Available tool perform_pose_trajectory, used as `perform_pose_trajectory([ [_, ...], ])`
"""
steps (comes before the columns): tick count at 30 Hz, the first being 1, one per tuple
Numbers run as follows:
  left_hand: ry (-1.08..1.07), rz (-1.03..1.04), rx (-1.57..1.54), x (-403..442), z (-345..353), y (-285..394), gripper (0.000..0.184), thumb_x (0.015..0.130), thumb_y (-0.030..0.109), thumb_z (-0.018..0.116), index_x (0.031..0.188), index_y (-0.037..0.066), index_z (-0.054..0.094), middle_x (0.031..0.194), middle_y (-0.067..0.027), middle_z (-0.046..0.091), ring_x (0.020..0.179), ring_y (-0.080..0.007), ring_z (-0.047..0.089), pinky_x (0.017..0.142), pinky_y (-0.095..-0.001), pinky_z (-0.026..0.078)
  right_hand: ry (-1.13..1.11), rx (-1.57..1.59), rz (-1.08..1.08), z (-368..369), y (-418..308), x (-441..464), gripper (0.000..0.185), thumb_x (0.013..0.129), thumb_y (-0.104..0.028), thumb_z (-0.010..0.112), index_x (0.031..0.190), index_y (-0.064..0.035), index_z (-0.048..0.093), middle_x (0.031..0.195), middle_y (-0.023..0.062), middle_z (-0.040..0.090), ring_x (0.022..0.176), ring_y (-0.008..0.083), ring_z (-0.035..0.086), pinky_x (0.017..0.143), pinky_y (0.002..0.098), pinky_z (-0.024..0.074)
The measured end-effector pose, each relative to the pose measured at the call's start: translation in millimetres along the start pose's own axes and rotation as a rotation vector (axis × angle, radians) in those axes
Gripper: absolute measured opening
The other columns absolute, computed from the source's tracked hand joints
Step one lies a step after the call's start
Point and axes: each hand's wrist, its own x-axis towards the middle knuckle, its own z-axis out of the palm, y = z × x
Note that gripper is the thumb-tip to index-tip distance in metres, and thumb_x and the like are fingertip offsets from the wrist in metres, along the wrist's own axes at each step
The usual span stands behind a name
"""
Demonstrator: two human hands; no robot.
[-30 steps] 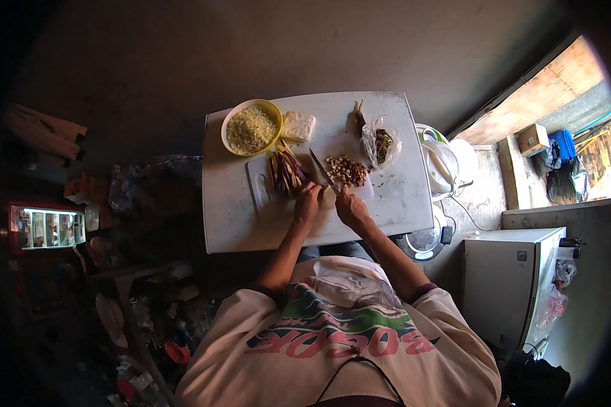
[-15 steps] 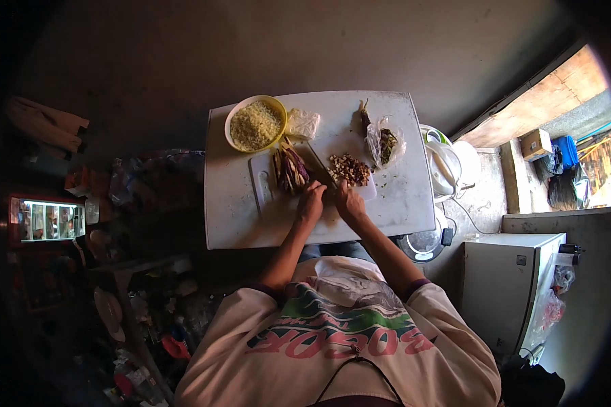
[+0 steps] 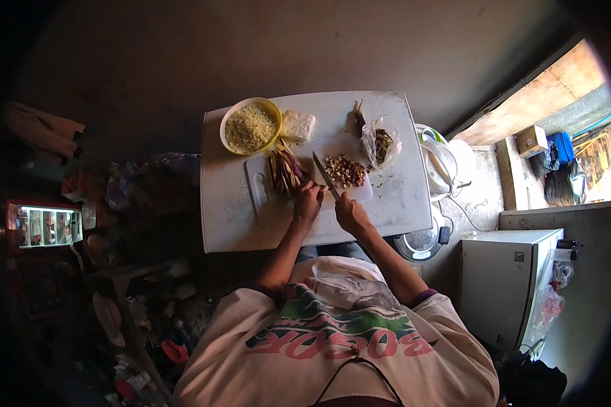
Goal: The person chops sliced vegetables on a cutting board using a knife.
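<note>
A knife point(image 3: 324, 173) is gripped in my right hand point(image 3: 352, 213), its blade angled up and to the left over the white cutting board point(image 3: 254, 178). My left hand point(image 3: 308, 202) is closed at the lower end of a bundle of long purple-and-pale strips, which look like eggplant strips point(image 3: 285, 171); its fingertips are close to the blade. Right of the knife lies a pile of small chopped eggplant pieces point(image 3: 346, 171). How many strips are between my left fingers is hidden.
On the white table point(image 3: 237, 230) stand a yellow bowl point(image 3: 277, 112) of pale shredded food and a wrapped pale packet point(image 3: 297, 125). A dark stemmed vegetable point(image 3: 358, 119) and a plastic bag point(image 3: 381, 146) with greenish bits lie at the right. White appliances point(image 3: 438, 166) stand beyond the table's right edge.
My right hand has drawn slightly back toward me, and the knife has turned so the flat of its blade shows. The left hand stays by the strips. The view has shifted slightly.
</note>
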Motion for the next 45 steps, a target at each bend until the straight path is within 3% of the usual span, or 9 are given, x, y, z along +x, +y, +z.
perform_pose_trajectory([
  [11,-0.019,-0.037,0.099,-1,-2,1,0.024,0.075,-0.002,0.063,0.099,-0.001,0.067,0.094,-0.0169,0.061,0.093,-0.0355,0.059,0.081,-0.0421,0.049,0.048,0.026,0.033,32,8,8,0.023,0.094,-0.024,0.043,0.105,-0.0032,0.041,0.075,0.0295,0.062,0.073,0.0504,0.061,0.067,0.0593,0.0466],
  [19,0.087,-0.004,0.051,-5,10,-19,0.023,0.079,-0.001,0.061,0.101,0.0,0.067,0.098,-0.017,0.063,0.092,-0.0351,0.06,0.081,-0.0413,0.049,0.072,-0.02,-0.107,21,30,46,0.023,0.093,-0.023,0.045,0.104,-0.0036,0.042,0.078,0.0289,0.063,0.074,0.0484,0.062,0.064,0.058,0.0475],
  [24,-0.005,-0.01,0.026,-4,-7,-3,0.012,0.081,0.006,0.063,0.091,0.0,0.067,0.089,-0.0174,0.062,0.087,-0.0363,0.06,0.077,-0.042,0.048,0.002,0.023,-0.102,0,6,13,0.021,0.093,-0.021,0.045,0.1,-0.0013,0.043,0.073,0.0297,0.061,0.072,0.0502,0.06,0.064,0.059,0.0467],
  [26,0.003,-0.036,0.029,-1,-4,0,0.011,0.081,0.007,0.063,0.089,0.0,0.066,0.088,-0.0175,0.062,0.086,-0.0365,0.06,0.076,-0.0422,0.048,-0.084,-0.018,0.033,-2,-2,2,0.027,0.095,-0.027,0.04,0.102,-0.0013,0.045,0.08,0.0307,0.063,0.08,0.0491,0.062,0.071,0.0573,0.0484],
  [28,0.009,-0.064,0.034,0,-2,3,0.01,0.081,0.008,0.064,0.086,0.0,0.066,0.087,-0.0176,0.061,0.085,-0.0367,0.06,0.075,-0.0424,0.048,-0.085,-0.009,0.027,-1,-5,-7,0.028,0.095,-0.027,0.039,0.103,-0.0009,0.043,0.08,0.0304,0.063,0.079,0.0492,0.061,0.071,0.0575,0.0484],
  [34,0.024,-0.051,0.096,-2,4,-3,0.014,0.077,0.002,0.065,0.091,-0.001,0.066,0.089,-0.0171,0.062,0.087,-0.0357,0.06,0.077,-0.0413,0.049,-0.003,0.024,0.023,22,5,-12,0.022,0.095,-0.023,0.043,0.1,-0.0011,0.04,0.073,0.0312,0.061,0.073,0.0523,0.059,0.066,0.061,0.0456],
  [39,0.06,-0.045,0.077,-3,-3,8,0.028,0.07,-0.007,0.064,0.097,-0.001,0.067,0.092,-0.0161,0.063,0.088,-0.0357,0.061,0.078,-0.0407,0.05,0.064,0.002,-0.025,29,3,12,0.022,0.094,-0.025,0.042,0.103,-0.0044,0.042,0.075,0.0277,0.063,0.075,0.049,0.062,0.068,0.0583,0.0483],
  [45,0.121,-0.013,0.061,-5,1,-9,0.026,0.075,-0.006,0.06,0.099,-0.001,0.067,0.094,-0.0165,0.063,0.089,-0.0353,0.062,0.078,-0.0402,0.05,0.064,-0.059,-0.113,11,10,38,0.02,0.093,-0.024,0.046,0.103,-0.0067,0.043,0.075,0.0263,0.063,0.072,0.0469,0.062,0.063,0.0566,0.0489],
])
